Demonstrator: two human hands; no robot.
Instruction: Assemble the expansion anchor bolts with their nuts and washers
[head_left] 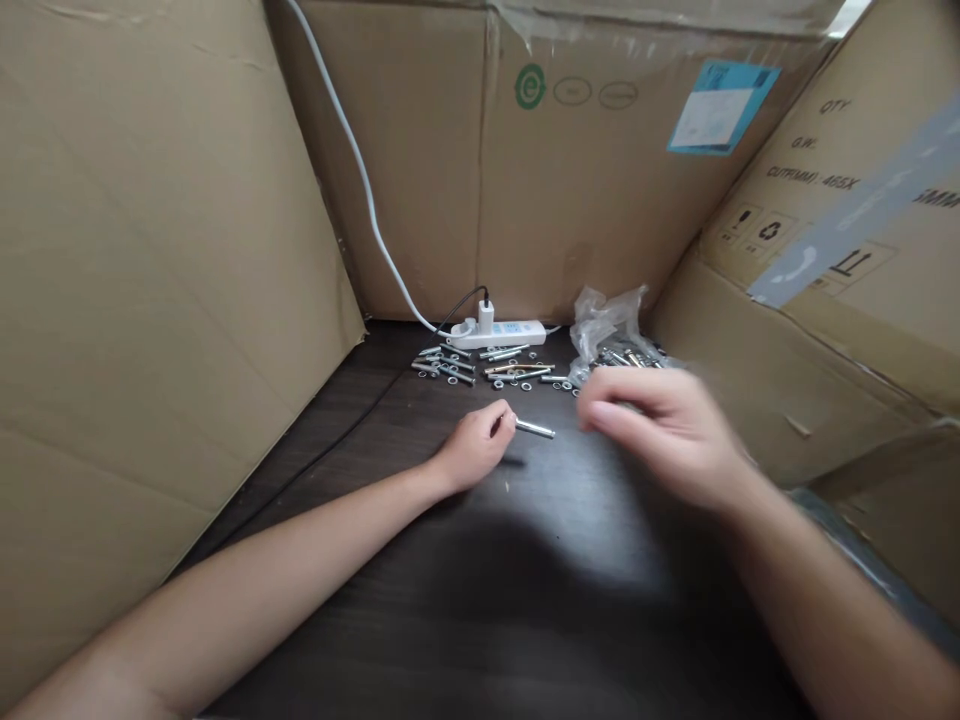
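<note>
My left hand (478,443) is closed just above the dark table, its thumb and fingertips pinching a silvery metal bolt (535,429). The bolt's free end points right and slightly down; its other end is hidden in the fingers. To the right, my right hand (660,425) is raised and slightly blurred, its fingers curled toward the thumb. Whatever may be between those fingertips does not show. Behind both hands lie loose bolts (517,372), with washers (526,387) and nuts among them. A clear plastic bag (606,325) with more bolts (630,357) is partly covered by my right hand.
A white power strip (510,333) with a plugged-in charger (486,317) stands at the back. A white cable (367,190) rises from it, and a black cable (337,445) crosses the table's left side. Cardboard boxes (405,120) wall in the left, back and right.
</note>
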